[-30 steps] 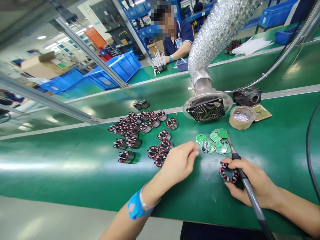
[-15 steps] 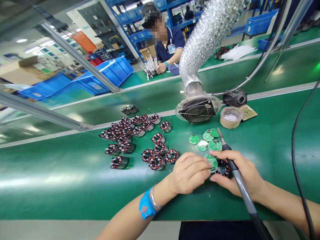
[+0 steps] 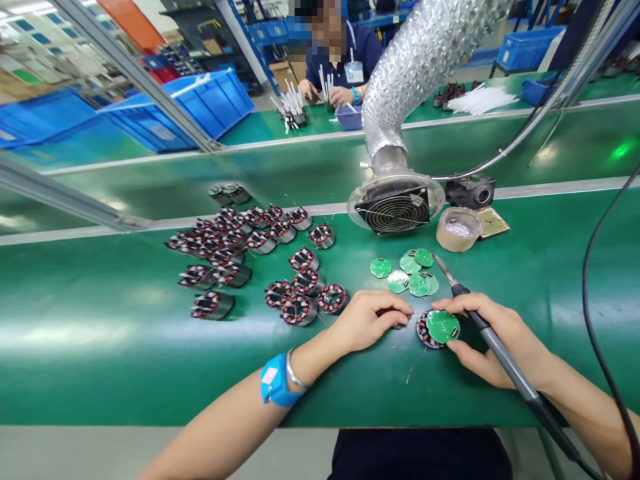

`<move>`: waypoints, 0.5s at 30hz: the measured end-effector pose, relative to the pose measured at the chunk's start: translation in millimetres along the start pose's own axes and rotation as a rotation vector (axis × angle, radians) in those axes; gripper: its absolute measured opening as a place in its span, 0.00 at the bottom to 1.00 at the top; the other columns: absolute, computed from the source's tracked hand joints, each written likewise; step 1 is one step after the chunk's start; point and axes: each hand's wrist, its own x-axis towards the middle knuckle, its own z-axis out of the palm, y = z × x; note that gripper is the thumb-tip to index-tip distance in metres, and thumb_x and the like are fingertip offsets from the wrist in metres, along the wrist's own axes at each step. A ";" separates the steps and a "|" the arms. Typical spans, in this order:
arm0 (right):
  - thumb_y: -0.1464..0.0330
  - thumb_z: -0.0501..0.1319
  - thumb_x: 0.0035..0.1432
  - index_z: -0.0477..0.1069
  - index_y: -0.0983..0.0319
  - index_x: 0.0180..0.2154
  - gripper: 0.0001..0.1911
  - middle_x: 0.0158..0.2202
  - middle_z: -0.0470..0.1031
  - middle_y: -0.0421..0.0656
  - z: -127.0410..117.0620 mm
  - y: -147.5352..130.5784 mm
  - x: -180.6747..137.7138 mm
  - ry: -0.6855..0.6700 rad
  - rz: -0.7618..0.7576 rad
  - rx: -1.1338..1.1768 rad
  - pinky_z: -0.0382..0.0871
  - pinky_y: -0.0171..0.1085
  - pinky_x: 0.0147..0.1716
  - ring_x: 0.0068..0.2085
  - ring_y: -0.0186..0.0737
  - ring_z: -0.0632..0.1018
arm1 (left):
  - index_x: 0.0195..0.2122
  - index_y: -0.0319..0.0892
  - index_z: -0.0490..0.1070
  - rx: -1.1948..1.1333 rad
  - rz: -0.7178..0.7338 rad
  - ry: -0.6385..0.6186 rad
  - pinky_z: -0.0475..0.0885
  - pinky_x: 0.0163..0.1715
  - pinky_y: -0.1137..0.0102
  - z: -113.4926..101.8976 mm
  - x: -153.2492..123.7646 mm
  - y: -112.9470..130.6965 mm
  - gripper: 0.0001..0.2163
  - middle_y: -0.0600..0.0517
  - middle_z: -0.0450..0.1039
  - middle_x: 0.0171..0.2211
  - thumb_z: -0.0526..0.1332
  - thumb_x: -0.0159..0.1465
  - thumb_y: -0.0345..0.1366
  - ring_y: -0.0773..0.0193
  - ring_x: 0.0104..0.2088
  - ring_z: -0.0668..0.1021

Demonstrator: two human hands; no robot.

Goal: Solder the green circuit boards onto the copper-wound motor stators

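Note:
My right hand [image 3: 505,340] grips a soldering iron [image 3: 493,340], its tip pointing up and away to the left. The thumb and index finger of that hand also steady a round green circuit board [image 3: 443,326] and the motor stator [image 3: 426,331] beneath it. The board sits off-centre, leaving the stator's left side showing. Just left of the stator, my left hand [image 3: 373,320] is closed, fingertips pinched at a thin wire [image 3: 413,315] running toward the stator. Another fine wire [image 3: 411,369] trails onto the table. Several loose green boards [image 3: 399,281] lie beyond my hands.
Several wound stators [image 3: 299,309] stand in groups to the left. A fume extractor fan [image 3: 395,210] hangs from a silver duct [image 3: 395,93]. Behind the boards are a round solder tub [image 3: 457,230] and an iron holder [image 3: 473,191]. A co-worker [image 3: 345,60] sits opposite. A black cable [image 3: 593,267] hangs at right.
My left hand has drawn back left from the board, and its fingers are now pinched. The board now lies over the stator under my right fingers. The view has shifted slightly.

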 end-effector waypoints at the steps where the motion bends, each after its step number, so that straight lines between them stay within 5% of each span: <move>1: 0.75 0.61 0.53 0.61 0.57 0.51 0.24 0.49 0.76 0.46 1.3 -1.3 1.2 -0.004 -0.011 -0.006 0.73 0.42 0.50 0.50 0.43 0.78 | 0.35 0.39 0.78 -0.037 -0.004 0.010 0.74 0.34 0.72 0.2 1.5 -0.2 0.07 0.49 0.79 0.31 0.63 0.63 0.37 0.65 0.29 0.79; 7: 0.75 0.60 0.53 0.61 0.57 0.52 0.24 0.50 0.76 0.47 8.8 -4.2 3.5 0.015 -0.094 -0.057 0.73 0.47 0.51 0.48 0.45 0.79 | 0.32 0.41 0.79 -0.114 0.122 -0.058 0.72 0.35 0.71 2.8 7.4 6.4 0.08 0.49 0.76 0.31 0.66 0.60 0.40 0.65 0.32 0.76; 15: 0.75 0.61 0.53 0.60 0.58 0.54 0.27 0.52 0.75 0.47 7.4 -2.7 5.7 -0.029 -0.074 -0.008 0.71 0.45 0.53 0.50 0.45 0.77 | 0.27 0.37 0.73 -0.149 -0.064 -0.084 0.63 0.22 0.79 14.9 8.0 20.7 0.05 0.54 0.64 0.27 0.65 0.56 0.33 0.73 0.24 0.67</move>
